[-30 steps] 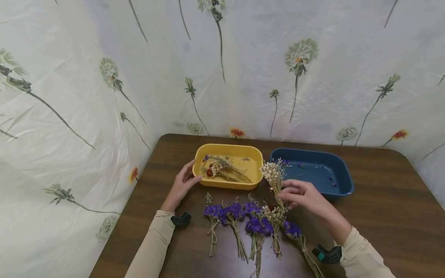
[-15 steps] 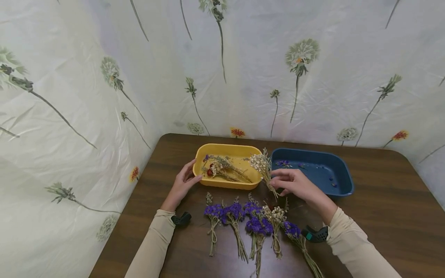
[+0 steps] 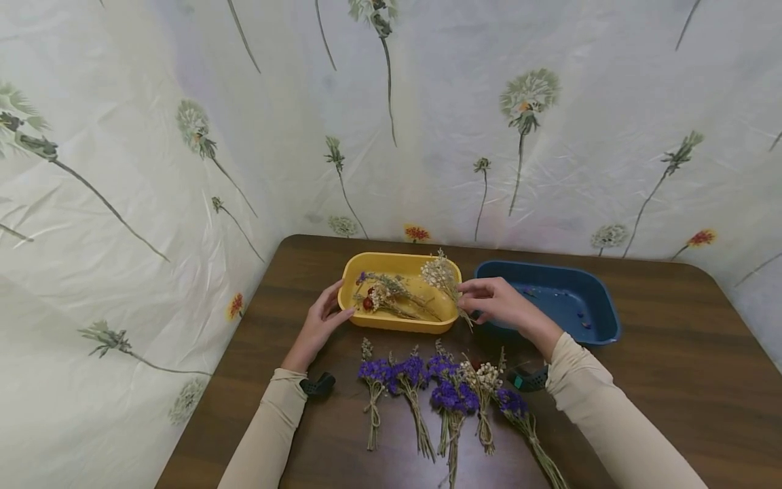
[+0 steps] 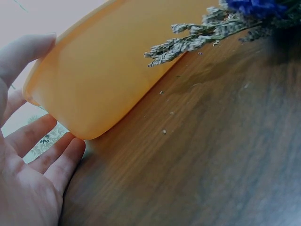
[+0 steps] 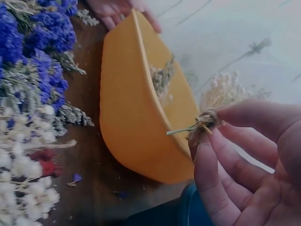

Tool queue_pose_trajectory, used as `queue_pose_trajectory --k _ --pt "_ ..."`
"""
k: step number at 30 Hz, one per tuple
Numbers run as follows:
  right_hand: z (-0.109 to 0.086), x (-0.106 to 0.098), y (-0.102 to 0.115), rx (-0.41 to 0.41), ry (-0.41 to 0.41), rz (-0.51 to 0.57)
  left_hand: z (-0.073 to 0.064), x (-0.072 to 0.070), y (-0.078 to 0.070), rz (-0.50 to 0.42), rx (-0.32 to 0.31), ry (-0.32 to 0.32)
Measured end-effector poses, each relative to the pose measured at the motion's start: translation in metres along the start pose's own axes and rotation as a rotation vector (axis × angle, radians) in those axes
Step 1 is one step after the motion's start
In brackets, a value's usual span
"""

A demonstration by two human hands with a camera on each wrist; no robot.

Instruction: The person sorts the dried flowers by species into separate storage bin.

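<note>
The pale bouquet (image 3: 437, 275) juts beyond the right hand (image 3: 502, 303) pinching it; the spread left hand (image 3: 319, 324) touches the yellow tray (image 3: 398, 325).

No readable lettering, apparently.

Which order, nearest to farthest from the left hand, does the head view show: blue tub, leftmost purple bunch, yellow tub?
1. Yellow tub, touching the left hand.
2. Leftmost purple bunch, on the near side.
3. Blue tub, on the right.
</note>
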State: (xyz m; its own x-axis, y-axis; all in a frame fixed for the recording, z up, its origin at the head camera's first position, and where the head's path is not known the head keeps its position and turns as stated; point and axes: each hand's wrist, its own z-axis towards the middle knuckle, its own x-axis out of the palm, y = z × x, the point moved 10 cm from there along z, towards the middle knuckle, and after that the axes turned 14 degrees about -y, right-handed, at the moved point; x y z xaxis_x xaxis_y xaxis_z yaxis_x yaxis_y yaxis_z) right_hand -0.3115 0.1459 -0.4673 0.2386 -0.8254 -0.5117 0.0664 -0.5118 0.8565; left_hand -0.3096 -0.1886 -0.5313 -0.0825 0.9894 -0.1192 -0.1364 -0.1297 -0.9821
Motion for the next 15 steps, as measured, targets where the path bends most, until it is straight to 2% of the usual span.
queue_pose_trajectory --k 8,15 --pt "0.023 0.016 0.010 -0.062 0.040 -0.056 0.001 -0.001 0.003 -0.003 0.001 -0.003" --pt "0.037 0.024 0.021 -0.065 0.040 -0.112 0.003 0.001 0.007 -0.006 -0.032 0.011"
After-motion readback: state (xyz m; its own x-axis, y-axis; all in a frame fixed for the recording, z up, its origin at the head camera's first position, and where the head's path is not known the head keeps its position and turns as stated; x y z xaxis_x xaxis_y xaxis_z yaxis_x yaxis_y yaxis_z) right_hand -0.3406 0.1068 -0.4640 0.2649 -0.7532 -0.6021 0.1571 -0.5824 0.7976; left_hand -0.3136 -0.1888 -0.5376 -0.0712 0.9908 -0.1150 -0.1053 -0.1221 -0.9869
